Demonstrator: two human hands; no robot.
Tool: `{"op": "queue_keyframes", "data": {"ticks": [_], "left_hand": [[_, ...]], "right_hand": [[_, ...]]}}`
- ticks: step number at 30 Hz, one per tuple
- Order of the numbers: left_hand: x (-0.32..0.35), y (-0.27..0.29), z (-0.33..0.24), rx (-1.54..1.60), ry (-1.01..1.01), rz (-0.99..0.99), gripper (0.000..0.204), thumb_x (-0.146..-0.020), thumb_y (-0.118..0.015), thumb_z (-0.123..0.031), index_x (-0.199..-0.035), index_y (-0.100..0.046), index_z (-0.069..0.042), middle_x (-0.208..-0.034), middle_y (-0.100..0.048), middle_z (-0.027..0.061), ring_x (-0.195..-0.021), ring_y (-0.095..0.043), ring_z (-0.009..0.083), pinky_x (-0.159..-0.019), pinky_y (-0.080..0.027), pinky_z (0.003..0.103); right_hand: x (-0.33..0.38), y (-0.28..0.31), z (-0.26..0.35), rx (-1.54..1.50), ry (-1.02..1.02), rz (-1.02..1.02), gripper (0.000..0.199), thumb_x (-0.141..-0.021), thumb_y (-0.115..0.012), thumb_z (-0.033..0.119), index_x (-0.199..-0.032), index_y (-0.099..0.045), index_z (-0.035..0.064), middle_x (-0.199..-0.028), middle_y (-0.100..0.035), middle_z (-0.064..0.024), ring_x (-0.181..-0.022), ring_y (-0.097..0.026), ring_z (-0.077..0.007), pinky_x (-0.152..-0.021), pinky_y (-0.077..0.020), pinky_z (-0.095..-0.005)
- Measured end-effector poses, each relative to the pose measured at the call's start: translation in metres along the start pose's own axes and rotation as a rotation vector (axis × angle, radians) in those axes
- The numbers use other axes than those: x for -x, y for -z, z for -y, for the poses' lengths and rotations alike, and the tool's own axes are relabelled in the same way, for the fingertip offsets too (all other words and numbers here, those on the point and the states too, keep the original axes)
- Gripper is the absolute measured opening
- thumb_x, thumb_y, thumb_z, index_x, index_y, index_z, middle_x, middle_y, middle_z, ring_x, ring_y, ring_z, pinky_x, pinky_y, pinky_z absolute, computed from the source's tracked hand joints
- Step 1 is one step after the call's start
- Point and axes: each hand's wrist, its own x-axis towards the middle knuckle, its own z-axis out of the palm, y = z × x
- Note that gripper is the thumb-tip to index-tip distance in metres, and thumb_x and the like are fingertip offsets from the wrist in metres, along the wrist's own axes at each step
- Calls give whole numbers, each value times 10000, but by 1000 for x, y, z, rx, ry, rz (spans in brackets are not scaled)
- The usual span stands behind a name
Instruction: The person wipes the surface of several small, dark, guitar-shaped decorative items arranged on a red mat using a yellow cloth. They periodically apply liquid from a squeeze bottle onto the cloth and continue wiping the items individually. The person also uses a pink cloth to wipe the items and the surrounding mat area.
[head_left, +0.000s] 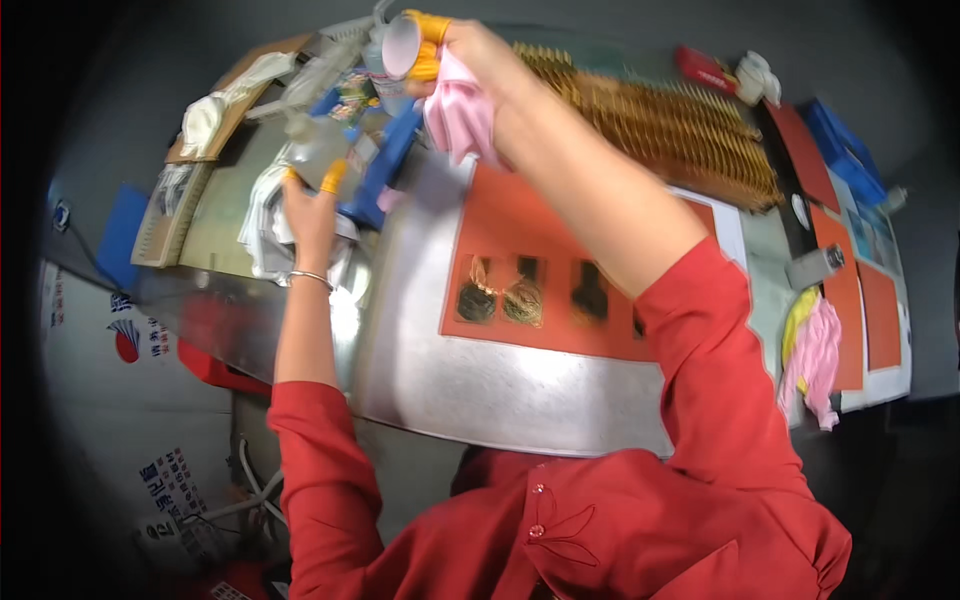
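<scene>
A soft pink cloth (458,115) and a small white cylindrical cup (402,46) are gripped together by the right hand (470,60), closed around them, with yellow rubber caps seen on its fingers; the cloth hangs below the palm, the cup juts left. The left hand (308,215) is laid on crumpled white cloth (262,235), its fingers loosely spread, holding nothing visible. One orange mat (530,225) is spread on the shiny metal table (480,380), and four dark pieces are counted on it.
</scene>
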Motion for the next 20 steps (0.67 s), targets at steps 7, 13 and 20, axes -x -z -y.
{"op": "queue_keyframes", "data": {"ticks": [7,13,20], "left_hand": [[50,-2,-38,-144,-279,-242,577,-831,-644,-210,-1241,-375,95,-1225,-402,218,-1145,-399,323,-1000,-276,384],[104,-34,-80,168,-218,58,450,-838,-611,-97,-1236,-431,14,-1198,-426,132,-1102,-455,222,-950,-349,325],[103,-58,-39,183,-65,116,423,-826,-625,-101,-1213,-476,-19,-1147,-452,131,-1104,-476,229,-978,-345,313]], "right_hand": [[208,27,113,959,-145,-401,178,-882,-522,215,-883,-558,40,-658,-502,-2,-514,-473,-65,-425,-381,-195],[345,84,30,758,-417,-658,153,-877,-557,157,-899,-579,7,-725,-537,-1,-672,-480,-73,-605,-392,-221],[358,82,-42,1685,-343,-529,159,-848,-616,162,-951,-630,42,-931,-664,-118,-783,-636,-276,-722,-487,-345]]}}
